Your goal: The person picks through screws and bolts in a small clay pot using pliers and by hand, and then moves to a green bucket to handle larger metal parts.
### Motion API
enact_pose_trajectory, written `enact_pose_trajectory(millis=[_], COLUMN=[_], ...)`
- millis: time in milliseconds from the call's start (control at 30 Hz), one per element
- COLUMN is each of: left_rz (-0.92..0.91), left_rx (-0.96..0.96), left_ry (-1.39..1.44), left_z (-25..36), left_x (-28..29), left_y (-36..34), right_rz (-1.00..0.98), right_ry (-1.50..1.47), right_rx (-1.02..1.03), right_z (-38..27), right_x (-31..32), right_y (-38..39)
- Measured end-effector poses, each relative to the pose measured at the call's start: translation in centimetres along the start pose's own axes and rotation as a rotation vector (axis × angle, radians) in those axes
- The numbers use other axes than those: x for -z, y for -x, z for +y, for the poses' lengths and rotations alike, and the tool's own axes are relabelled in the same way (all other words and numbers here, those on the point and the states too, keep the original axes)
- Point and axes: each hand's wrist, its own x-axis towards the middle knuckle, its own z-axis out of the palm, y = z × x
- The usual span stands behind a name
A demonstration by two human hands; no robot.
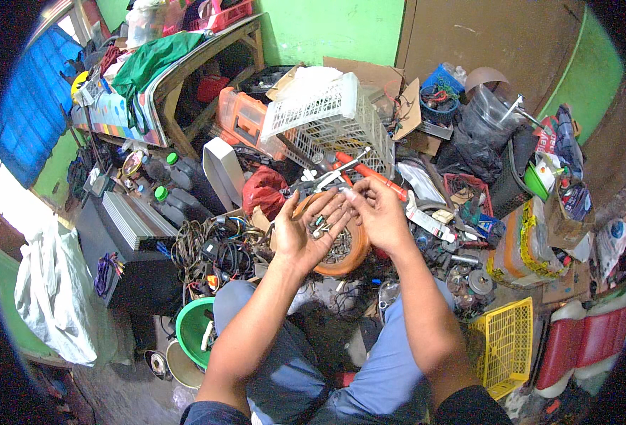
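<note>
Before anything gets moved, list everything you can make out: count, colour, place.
small pieces: several, mixed colours, in the left hand
bowl: one, orange, beneath that hand
cable tangle: one, mostly dark, left of the bowl
bag: one, red, beyond the cable tangle
large crate: one, white, beyond the bowl
small crate: one, yellow, lower right
basin: one, green, lower left
sack: one, white, far left
curtain: one, blue, upper left
other clutter: too jumbled to count
left hand: one, bare, centre, palm up
right hand: one, bare, beside the left

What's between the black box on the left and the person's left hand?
In the head view, mostly a tangle of cables lies between the black box and the left hand.
</note>
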Motion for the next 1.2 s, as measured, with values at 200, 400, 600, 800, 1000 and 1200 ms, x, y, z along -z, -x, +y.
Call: enact_pose_trajectory(millis=[200, 400, 600, 800, 1000, 1200], left_rz=[-0.051, -0.084, -0.121, -0.072, -0.104, -0.066], left_rx=[-0.06, -0.123, -0.163, -0.078, 0.034, 0.028], left_ry=[0.109, 0.071, -0.045, 0.014, 0.009, -0.007], left_z=[1.0, 1.6, 1.3, 1.0, 0.8, 0.5], left_x=[1.0, 1.3, 1.4, 0.9, 0.4, 0.1], left_y=[-0.4, -0.8, -0.8, -0.8, -0.1, 0.0], right_rz=[-0.036, 0.063, 0.079, -0.028, -0.187, -0.219], right_ry=[-0.694, -0.111, 0.442, 0.46, 0.368, 0.438], right_rx=[-0.17, -0.167, 0.078, 0.115, 0.351, 0.334], right_z=[-1.0, -0.2, 0.8, -0.2, -1.6, -1.2], right_x=[1.3, 1.7, 0.9, 1.2, 0.3, -0.5], right_y=[0.1, -0.4, 0.0, 0.3, 1.3, 1.5])
